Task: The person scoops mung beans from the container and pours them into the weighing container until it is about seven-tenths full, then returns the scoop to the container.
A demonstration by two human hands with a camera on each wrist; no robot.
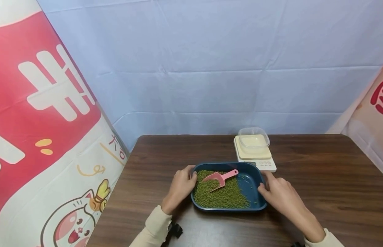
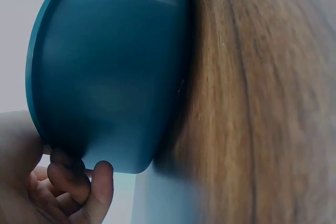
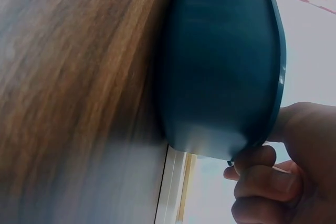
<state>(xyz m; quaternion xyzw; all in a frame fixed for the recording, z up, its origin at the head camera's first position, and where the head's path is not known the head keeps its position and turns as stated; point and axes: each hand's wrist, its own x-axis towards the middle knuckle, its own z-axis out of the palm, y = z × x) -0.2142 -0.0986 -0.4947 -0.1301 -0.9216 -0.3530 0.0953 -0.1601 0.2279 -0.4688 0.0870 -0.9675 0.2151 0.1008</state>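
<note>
A blue rectangular tray [image 1: 256,204] stands on the table in the head view, with green beans [image 1: 222,199], likely mung beans, heaped toward its left side. On the beans lies a pink scoop [image 1: 220,179], some beans in its bowl and its handle pointing to the upper right. My left hand [image 1: 180,185] grips the tray's left end, thumb at the rim and fingers curled below it in the left wrist view. At the opposite end my right hand [image 1: 279,193] holds the rim, its fingers [image 3: 268,182] bent under the edge. The tray's underside is hidden.
Behind the tray's right side stands a white kitchen scale [image 1: 262,164] bearing a clear plastic container [image 1: 254,137]. The dark wooden table [image 1: 318,164] ends at a pale cloth backdrop [image 1: 210,85]. A printed cloth [image 1: 61,154] hangs at the left.
</note>
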